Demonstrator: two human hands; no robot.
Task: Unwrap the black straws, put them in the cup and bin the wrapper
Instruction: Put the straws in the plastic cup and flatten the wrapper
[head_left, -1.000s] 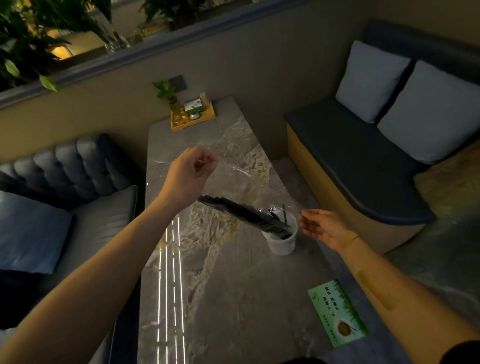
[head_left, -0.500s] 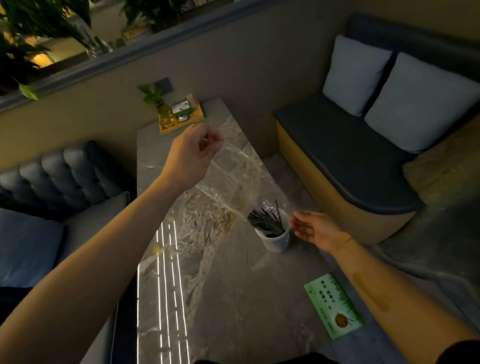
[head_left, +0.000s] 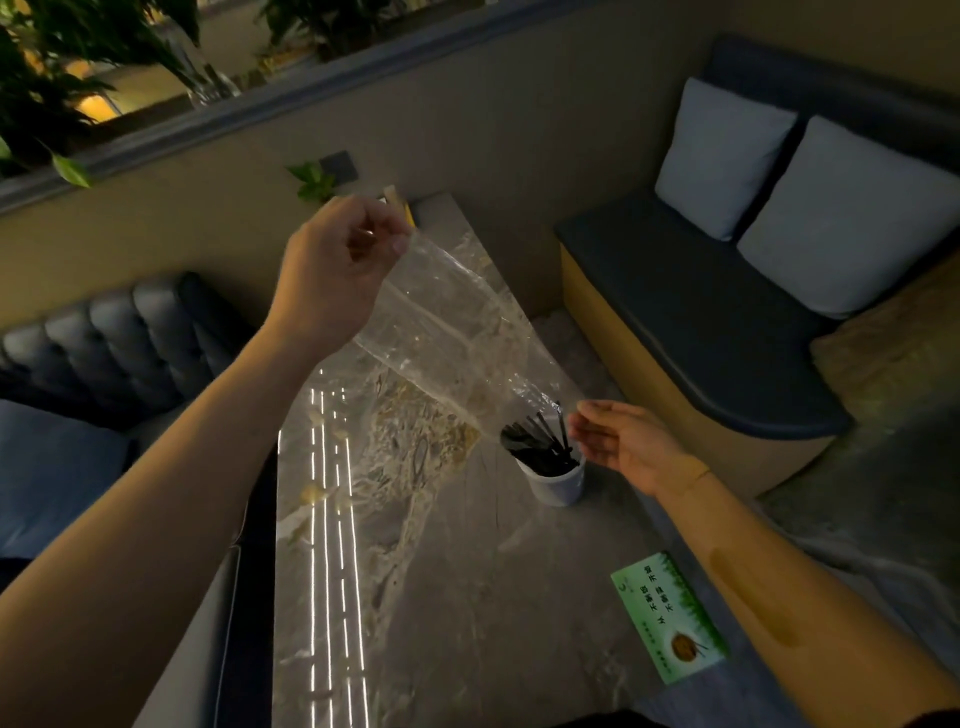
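Observation:
My left hand (head_left: 332, 275) is raised above the table and pinches the top end of a clear plastic wrapper (head_left: 447, 332). The wrapper hangs slanting down to the right, its lower end over a white cup (head_left: 556, 480). A bundle of black straws (head_left: 540, 441) stands leaning in the cup. My right hand (head_left: 623, 441) hovers just right of the cup's rim, fingers spread, holding nothing, close to the wrapper's lower edge.
The cup stands on a long marble table (head_left: 441, 597) with light streaks. A green card (head_left: 670, 616) lies at the near right edge. A small plant (head_left: 314, 182) sits at the far end. Dark sofa (head_left: 130, 332) left, cushioned bench (head_left: 701, 301) right.
The straws slid out of the wrapper into the cup. My left hand lifted the emptied wrapper higher. My right hand stayed beside the cup.

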